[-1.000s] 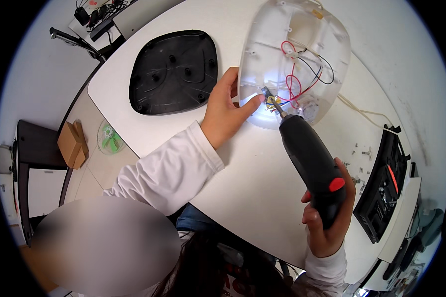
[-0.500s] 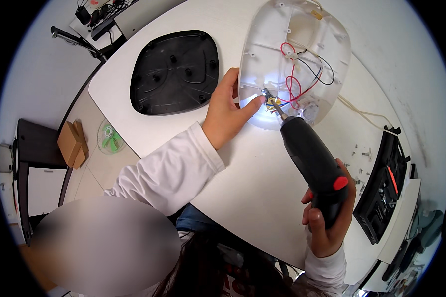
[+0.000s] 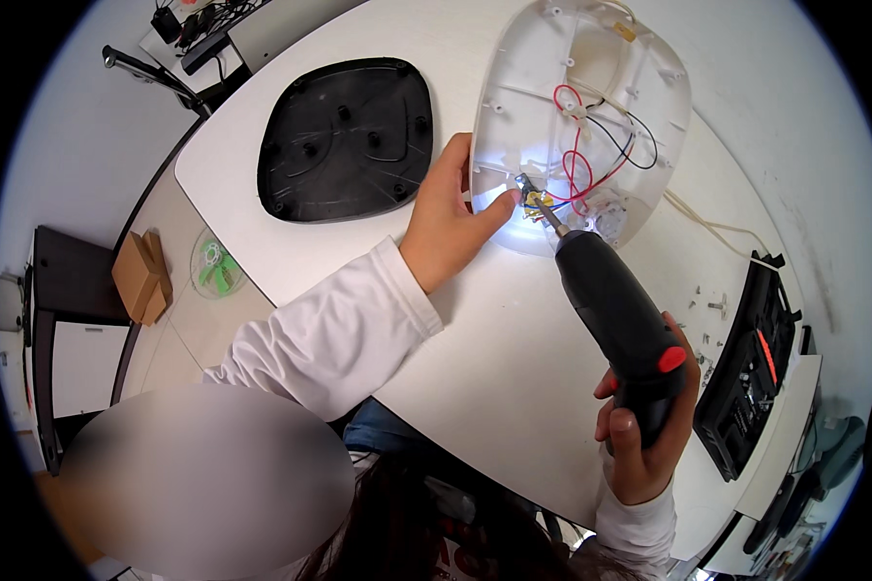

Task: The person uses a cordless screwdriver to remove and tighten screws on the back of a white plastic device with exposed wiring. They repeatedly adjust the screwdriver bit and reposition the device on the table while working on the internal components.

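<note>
Gripping the black power screwdriver (image 3: 615,300) in your right hand (image 3: 641,467), you have its long axis slanting forward and leftward to the small circuit board (image 3: 535,199) inside the white housing (image 3: 513,97), whose left side your left hand (image 3: 452,225), the nearer to that board, holds.

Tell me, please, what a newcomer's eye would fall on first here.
Probably the black power screwdriver, held in the right hand right of centre, its bit slanting into the brightly lit near end of the white plastic housing at the top. The left hand grips that housing's lower left edge. Farther left, a black cover lies on the white table.
</note>
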Tool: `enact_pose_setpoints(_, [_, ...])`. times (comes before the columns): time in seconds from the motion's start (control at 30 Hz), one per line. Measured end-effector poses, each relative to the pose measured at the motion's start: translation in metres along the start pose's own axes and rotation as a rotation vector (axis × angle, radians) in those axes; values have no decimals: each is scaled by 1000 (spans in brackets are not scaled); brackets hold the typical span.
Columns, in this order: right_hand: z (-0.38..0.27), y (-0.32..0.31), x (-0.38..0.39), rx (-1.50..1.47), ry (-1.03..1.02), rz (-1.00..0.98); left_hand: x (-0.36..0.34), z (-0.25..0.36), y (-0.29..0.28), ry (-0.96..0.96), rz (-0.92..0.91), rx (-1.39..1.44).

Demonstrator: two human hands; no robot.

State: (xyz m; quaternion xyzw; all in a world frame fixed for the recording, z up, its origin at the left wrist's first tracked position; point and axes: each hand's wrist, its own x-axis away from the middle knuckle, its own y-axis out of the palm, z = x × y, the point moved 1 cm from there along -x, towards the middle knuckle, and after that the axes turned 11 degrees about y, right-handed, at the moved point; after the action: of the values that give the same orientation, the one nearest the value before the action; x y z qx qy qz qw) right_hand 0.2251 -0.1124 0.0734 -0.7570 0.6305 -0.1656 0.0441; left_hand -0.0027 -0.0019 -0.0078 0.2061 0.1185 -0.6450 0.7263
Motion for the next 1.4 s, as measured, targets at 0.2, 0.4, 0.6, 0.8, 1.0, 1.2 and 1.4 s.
enact_pose_setpoints(0.2, [1, 0, 0, -26, 2, -12, 2, 2, 4, 62, 25, -49])
enact_pose_setpoints(0.4, [3, 0, -2, -48, -28, -8, 3, 13, 8, 358, 77, -335])
enact_pose_setpoints(0.6, [4, 0, -3, -58, -16, -13, 1, 21, 2, 380, -105, -591])
enact_pose_setpoints(0.8, [-1, 2, -5, -84, -62, 16, -2, 19, 1, 360, -106, -567])
enact_pose_setpoints(1.0, [0, -2, -5, -89, -44, -10, -1, 17, 1, 359, -91, -621])
enact_pose_setpoints(1.2, [-1, -3, -5, -135, -20, -36, 0, 18, 2, 354, -84, -681])
enact_pose_setpoints(1.4, [-7, -8, 0, -172, -43, 53, -1, 17, 3, 379, -107, -686])
